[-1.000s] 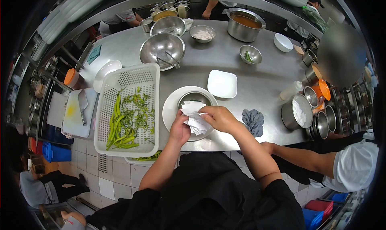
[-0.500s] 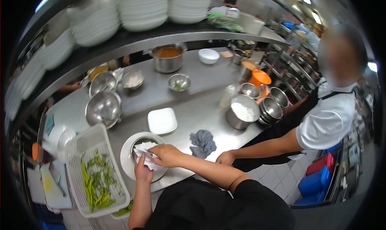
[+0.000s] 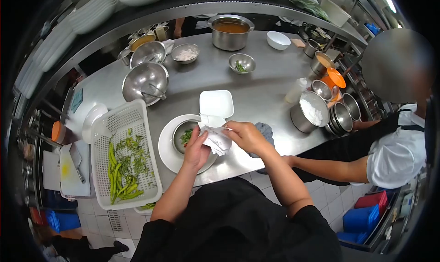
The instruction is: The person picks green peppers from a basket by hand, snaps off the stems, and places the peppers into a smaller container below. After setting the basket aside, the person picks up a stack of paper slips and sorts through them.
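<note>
Several printed paper slips (image 3: 217,140), like order receipts, are held between my two hands. My left hand (image 3: 197,150) grips their left side, and my right hand (image 3: 245,136) pinches their right edge. Under the slips stands a white plate (image 3: 166,154) with a metal bowl (image 3: 178,134) on it, partly hidden by my left hand; green and red bits show inside. Just beyond the slips lies a square white dish (image 3: 216,101). A grey cloth (image 3: 266,133) sits crumpled behind my right forearm.
On the left, a white perforated basket (image 3: 153,156) holds green chillies and herbs. A knife (image 3: 79,172) rests on a cutting board (image 3: 68,159). Steel bowls (image 3: 137,81) and a soup pot (image 3: 231,40) stand farther back. A co-worker (image 3: 389,138) stands at right beside a pot of white contents (image 3: 300,120).
My hands have moved apart and the slips are spread more openly between them. The view has shifted, and the bowl's contents now show beside my left hand.
</note>
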The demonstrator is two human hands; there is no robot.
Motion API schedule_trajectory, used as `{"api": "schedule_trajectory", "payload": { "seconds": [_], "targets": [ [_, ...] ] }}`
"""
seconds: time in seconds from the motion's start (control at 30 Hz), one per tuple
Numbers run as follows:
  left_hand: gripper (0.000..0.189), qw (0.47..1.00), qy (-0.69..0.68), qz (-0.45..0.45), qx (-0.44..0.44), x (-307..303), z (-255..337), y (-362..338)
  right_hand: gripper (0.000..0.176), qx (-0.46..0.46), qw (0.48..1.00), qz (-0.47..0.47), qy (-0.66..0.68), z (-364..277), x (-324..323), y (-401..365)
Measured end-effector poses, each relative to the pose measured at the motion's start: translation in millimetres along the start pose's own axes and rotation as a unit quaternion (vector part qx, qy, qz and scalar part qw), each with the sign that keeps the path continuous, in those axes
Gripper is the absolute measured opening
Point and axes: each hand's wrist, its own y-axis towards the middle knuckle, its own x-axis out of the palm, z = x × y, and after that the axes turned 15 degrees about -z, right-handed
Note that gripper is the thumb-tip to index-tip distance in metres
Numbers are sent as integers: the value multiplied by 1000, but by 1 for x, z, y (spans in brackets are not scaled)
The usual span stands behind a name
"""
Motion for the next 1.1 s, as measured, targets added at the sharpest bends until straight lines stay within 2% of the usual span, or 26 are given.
{"api": "schedule_trajectory", "payload": {
  "seconds": [0.2, 0.33, 0.4, 0.43, 0.5, 0.7, 0.93, 1.1],
  "targets": [
    [64, 994, 89, 37, -40, -3, 1, -11, 17, -13, 1000, -3, -21, 0, 9, 2],
    [68, 994, 83, 73, -22, -18, -5, -17, 19, -30, 999, 11, -19, -6, 10, 7],
    [55, 993, 86, 73, -21, -12, -4, -22, 20, -11, 1000, 12, -10, -8, 11, 9],
    [55, 993, 86, 75, -21, -9, -1, -24, 20, -12, 1000, 11, -9, -7, 12, 10],
    [53, 999, -14, 42, -14, -6, 5, -24, 22, 28, 999, 2, 35, -5, 14, 12],
    [50, 994, -20, 104, 11, -8, 8, -25, 25, 24, 996, -27, 77, -1, 23, 18],
    [42, 994, -45, 98, 11, -16, 7, -30, 25, 32, 994, -55, 85, 0, 25, 21],
    [39, 995, -4, 102, 11, -23, 3, -29, 27, 40, 992, -70, 96, -1, 29, 24]
  ]
}}
